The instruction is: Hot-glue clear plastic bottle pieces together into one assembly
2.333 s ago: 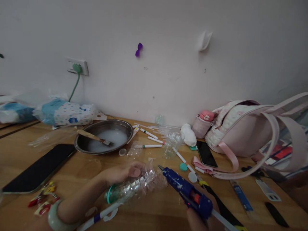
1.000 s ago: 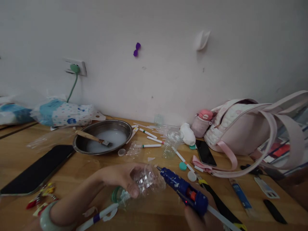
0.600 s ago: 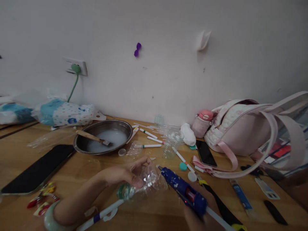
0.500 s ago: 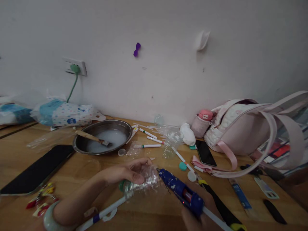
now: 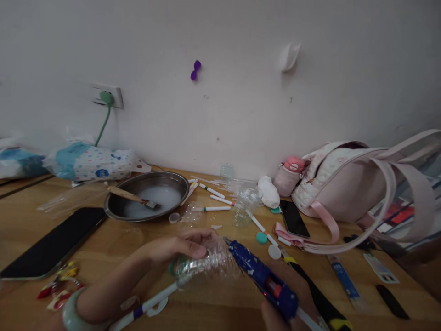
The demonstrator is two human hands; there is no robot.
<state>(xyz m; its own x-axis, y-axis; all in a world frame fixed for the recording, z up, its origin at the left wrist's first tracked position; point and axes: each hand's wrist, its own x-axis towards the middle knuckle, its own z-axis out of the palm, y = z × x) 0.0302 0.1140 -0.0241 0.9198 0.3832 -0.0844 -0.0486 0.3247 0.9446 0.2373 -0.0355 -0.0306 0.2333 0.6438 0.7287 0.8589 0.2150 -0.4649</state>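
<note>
Low over the front of the worktop (image 5: 206, 317), your left hand (image 5: 186, 246) curls part-way round a clear ribbed bottle (image 5: 206, 266), holding it on its side. Compared with the earliest frame, the bottle's green end (image 5: 173, 266) sits farther right and shows less. Your right hand (image 5: 295, 279) wraps the blue glue gun (image 5: 255, 271), most of its fingers hidden. You keep the nozzle by the bottle's right end; whether they touch, you cannot tell. The tissue pack (image 5: 99, 163) bears a blue badge too small to read. Your left thumb lies on top, your forearm slanting up from lower left.
</note>
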